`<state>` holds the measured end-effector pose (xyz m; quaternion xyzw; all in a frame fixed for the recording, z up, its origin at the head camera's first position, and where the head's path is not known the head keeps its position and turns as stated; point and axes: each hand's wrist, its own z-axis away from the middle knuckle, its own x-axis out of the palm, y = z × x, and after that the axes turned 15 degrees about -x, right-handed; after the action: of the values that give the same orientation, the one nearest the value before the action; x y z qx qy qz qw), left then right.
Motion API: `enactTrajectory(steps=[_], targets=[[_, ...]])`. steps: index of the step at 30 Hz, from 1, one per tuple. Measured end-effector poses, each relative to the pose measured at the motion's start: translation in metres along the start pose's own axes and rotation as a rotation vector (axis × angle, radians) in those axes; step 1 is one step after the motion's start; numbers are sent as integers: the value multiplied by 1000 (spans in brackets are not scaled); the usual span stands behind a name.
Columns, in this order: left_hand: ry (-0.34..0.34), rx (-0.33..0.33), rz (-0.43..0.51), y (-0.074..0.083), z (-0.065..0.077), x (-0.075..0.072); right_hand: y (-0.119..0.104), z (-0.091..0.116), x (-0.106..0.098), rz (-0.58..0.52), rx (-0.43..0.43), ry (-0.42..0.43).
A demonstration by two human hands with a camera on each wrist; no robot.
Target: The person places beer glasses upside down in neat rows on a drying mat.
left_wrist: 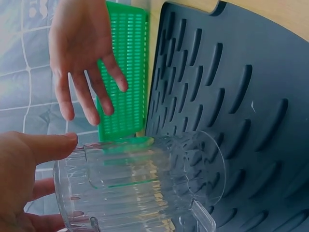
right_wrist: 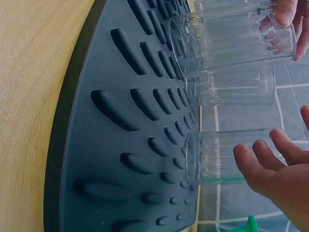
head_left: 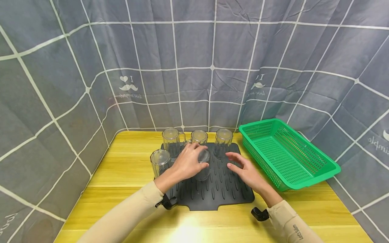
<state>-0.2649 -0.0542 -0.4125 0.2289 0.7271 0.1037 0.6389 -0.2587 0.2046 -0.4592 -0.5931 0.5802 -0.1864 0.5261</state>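
My left hand [head_left: 189,162] grips a clear glass mug [head_left: 202,173] by its base, thumb on one side and fingers on the other. The mug is upside down, slightly tilted, its rim close over the black ridged drying mat [head_left: 209,197]. In the left wrist view the mug's handle [left_wrist: 203,216] shows low in the frame. My right hand [head_left: 247,172] hovers over the mat's right side, fingers spread and holding nothing. Nearest to it, an upturned mug [head_left: 224,141] stands at the back right. More upturned mugs stand at back middle [head_left: 199,135], back left [head_left: 171,139] and front left [head_left: 160,161].
A green perforated basket [head_left: 307,184] sits right of the mat on the yellow wooden table [head_left: 121,162]. Grey curtains [head_left: 194,84] with white grid lines hang behind and along both sides. Dark wrist cameras [head_left: 260,214] are strapped under the sleeves.
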Motion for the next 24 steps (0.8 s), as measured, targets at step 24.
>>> enactTrajectory(steps=[24], targets=[[-78,-29,-79,2,-7,6,1,1,-2,-7,-4,-11]])
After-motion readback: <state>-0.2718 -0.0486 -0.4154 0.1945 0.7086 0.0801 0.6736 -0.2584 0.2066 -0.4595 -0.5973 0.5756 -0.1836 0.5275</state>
